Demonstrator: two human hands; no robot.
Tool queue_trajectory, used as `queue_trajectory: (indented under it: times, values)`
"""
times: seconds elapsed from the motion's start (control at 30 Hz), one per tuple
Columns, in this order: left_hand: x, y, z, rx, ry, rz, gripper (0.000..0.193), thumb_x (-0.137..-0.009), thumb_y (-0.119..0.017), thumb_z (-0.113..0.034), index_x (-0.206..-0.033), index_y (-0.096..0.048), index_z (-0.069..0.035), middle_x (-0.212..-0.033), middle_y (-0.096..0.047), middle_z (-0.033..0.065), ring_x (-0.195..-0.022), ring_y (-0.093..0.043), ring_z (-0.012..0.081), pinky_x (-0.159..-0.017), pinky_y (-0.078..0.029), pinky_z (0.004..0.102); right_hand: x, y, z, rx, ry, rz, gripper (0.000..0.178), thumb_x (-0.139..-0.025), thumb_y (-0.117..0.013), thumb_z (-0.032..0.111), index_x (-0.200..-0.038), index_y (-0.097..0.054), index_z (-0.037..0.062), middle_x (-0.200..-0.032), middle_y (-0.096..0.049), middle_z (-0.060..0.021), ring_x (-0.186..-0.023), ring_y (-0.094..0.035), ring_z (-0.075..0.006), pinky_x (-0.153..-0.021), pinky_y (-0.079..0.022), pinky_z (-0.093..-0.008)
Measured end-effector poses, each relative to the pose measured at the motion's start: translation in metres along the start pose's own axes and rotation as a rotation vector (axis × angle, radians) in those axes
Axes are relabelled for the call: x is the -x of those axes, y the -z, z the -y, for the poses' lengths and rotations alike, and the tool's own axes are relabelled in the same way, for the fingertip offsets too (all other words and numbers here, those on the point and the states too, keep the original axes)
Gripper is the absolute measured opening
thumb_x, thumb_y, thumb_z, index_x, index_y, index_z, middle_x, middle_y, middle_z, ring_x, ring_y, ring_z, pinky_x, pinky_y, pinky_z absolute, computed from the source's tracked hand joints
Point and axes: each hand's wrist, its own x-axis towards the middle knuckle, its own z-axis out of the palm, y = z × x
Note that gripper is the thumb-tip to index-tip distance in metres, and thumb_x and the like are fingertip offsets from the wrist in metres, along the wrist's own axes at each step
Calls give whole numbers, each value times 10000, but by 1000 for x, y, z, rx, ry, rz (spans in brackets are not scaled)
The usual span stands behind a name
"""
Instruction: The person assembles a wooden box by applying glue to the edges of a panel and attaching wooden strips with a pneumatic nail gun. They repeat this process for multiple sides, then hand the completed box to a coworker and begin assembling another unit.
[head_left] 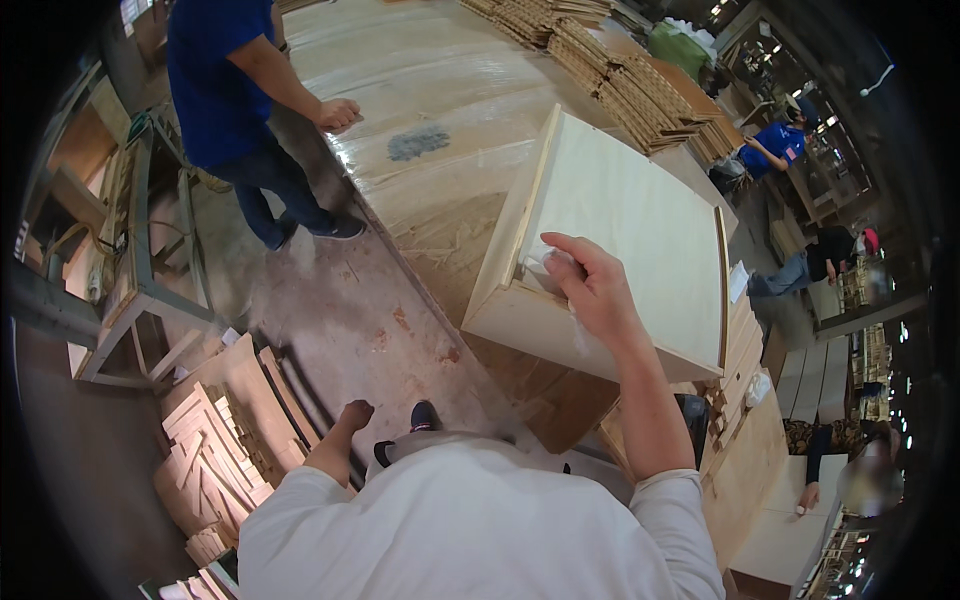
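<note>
My right hand (597,295) is at the near left corner of a pale wooden box (630,210), which looks like a drawer or small cabinet with its flat plywood face up. Its thumb and forefinger close round a small white wad (535,265), cloth or paper by its look, pressed to the box's edge. The other fingers are partly hidden. Low at my left side hangs my left hand (357,413), its fingers curled in, with nothing visible in it and away from the box.
The box rests on a wide table (420,60) covered in brown sheeting. A co-worker in a blue shirt (215,80) stands at the far left. Stacked wooden panels (640,85) lie beyond, and wood strips (205,450) lean at lower left. More people work at right.
</note>
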Motion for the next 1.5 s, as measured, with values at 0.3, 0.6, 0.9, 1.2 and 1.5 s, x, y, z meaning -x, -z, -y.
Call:
queue_trajectory:
  times: [0.3, 0.6, 0.9, 1.2, 1.5]
  values:
    - [-51, 27, -27, 58, -66, 27, 171, -851, -490, -177, -909, -620, -82, -1004, -617, 160, -944, -609, 323, -768, -520, 426, -5, -2, 11, 154, 43, -22, 183, -882, -566, 70, -1029, -628, -20, -744, -585, -131, -633, -548, -213, -618, -442, -294]
    - [-28, 18, -11, 350, 222, 176, 371, -875, -419, -286, -990, -656, -24, -1115, -611, 182, -1046, -567, 354, -905, -458, 423, 1, -2, 18, 200, 66, 5, 179, -865, -589, 82, -1015, -638, -3, -789, -606, -141, -692, -588, -269, -654, -465, -344]
    - [-25, 17, 0, 407, 271, 178, 377, -862, -435, -306, -971, -666, -28, -1069, -628, 195, -1014, -583, 363, -898, -462, 417, 15, 14, 14, 294, 96, -39, 168, -855, -607, 65, -1004, -649, -1, -769, -618, -114, -663, -594, -206, -614, -462, -296]
    - [-52, 29, -22, 599, 293, 90, 381, -845, -479, -330, -925, -674, -13, -948, -655, 211, -935, -615, 379, -857, -480, 428, 37, 41, 10, 359, 33, -116, 151, -848, -608, 53, -979, -655, -6, -757, -615, -107, -654, -587, -198, -609, -460, -289]
    - [-61, 36, -29, 404, 192, 114, 340, -854, -484, -298, -842, -670, -14, -794, -669, 163, -710, -644, 279, -722, -511, 378, 69, 78, -6, 421, -39, -198, 136, -841, -609, 43, -956, -654, -15, -759, -617, -113, -662, -592, -200, -615, -461, -291]
